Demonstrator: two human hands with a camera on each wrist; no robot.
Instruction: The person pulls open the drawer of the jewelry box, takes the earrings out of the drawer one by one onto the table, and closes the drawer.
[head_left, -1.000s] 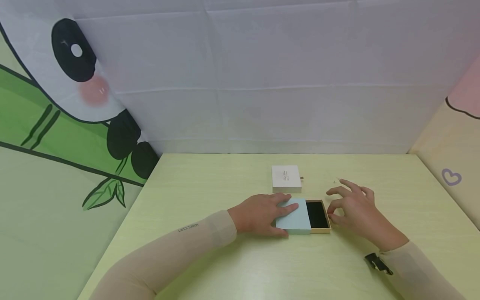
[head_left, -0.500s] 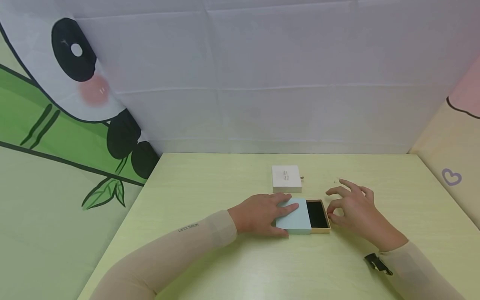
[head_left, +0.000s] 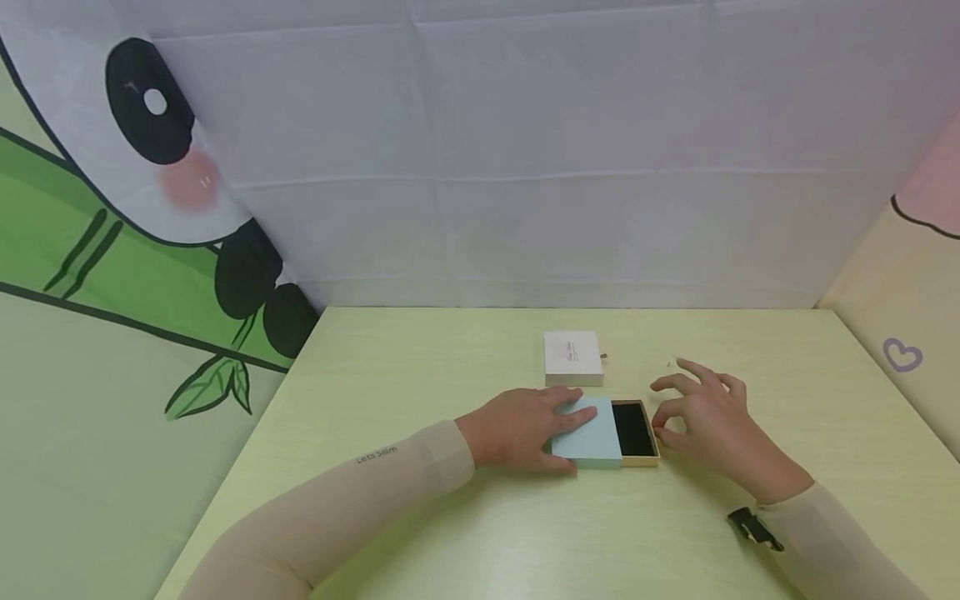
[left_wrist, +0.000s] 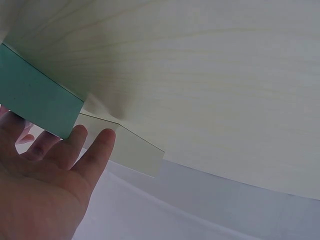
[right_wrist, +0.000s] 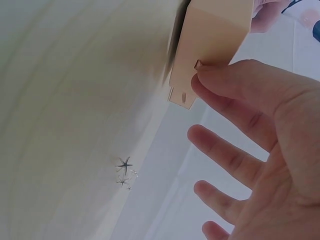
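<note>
A light blue slide box (head_left: 587, 439) lies on the table, its drawer (head_left: 636, 433) partly out to the right and showing a black lining. My left hand (head_left: 517, 427) holds the blue sleeve, the thumb along its near edge and other fingers over the top and far edge. At the drawer's right end, my right hand (head_left: 705, 421) pinches a small pull tab (right_wrist: 198, 65) between thumb and index finger; the other fingers are spread away. Past those fingers, small silvery star-shaped pieces (right_wrist: 124, 165) lie on the table, barely visible in the head view.
A white box (head_left: 572, 358) with printed lettering and a small tab on its right side sits just behind the blue one. The pale wood-grain table (head_left: 420, 358) ends at a white cloth backdrop (head_left: 480, 167); printed cloth walls stand at both sides.
The drawer and my right hand have shifted very slightly left, toward the sleeve. My left hand and the white box have stayed in place.
</note>
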